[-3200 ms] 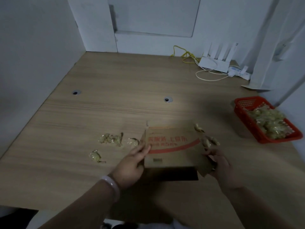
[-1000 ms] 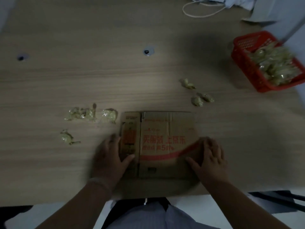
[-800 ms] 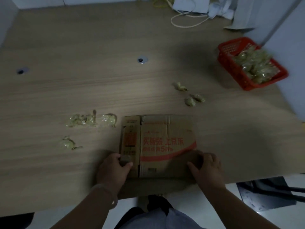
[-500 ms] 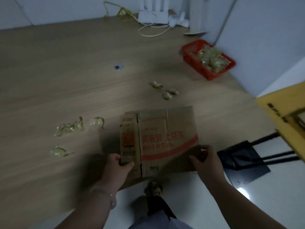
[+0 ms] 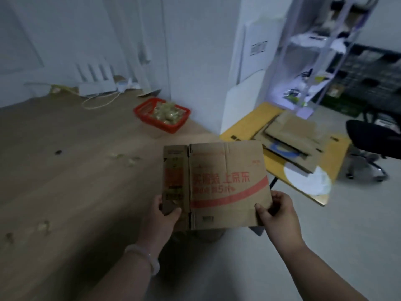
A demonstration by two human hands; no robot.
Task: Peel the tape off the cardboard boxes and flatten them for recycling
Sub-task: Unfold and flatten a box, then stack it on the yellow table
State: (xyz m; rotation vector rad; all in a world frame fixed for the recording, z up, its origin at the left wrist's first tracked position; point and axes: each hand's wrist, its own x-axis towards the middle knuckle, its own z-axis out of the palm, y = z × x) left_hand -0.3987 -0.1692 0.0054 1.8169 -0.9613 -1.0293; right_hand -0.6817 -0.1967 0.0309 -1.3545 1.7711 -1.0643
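A flattened brown cardboard box (image 5: 225,183) with red print is held up in the air past the table's right edge. My left hand (image 5: 163,216) grips its lower left corner, thumb on top. The lower right corner is pinched by my right hand (image 5: 276,210). To the right, a pile of flattened cardboard boxes (image 5: 293,140) lies on a yellow surface (image 5: 245,127). Small crumpled balls of peeled tape (image 5: 128,158) lie scattered on the wooden table (image 5: 76,170).
A red basket (image 5: 143,115) filled with tape scraps stands at the table's far right. A white router (image 5: 95,88) and cables sit at the back by the wall. A black office chair (image 5: 373,137) and a shelf unit (image 5: 325,51) stand at the right.
Both hands lifted the flattened box off the table and carried it right, past the table edge. My view swung right, so the cardboard pile, chair and shelf unit are in sight.
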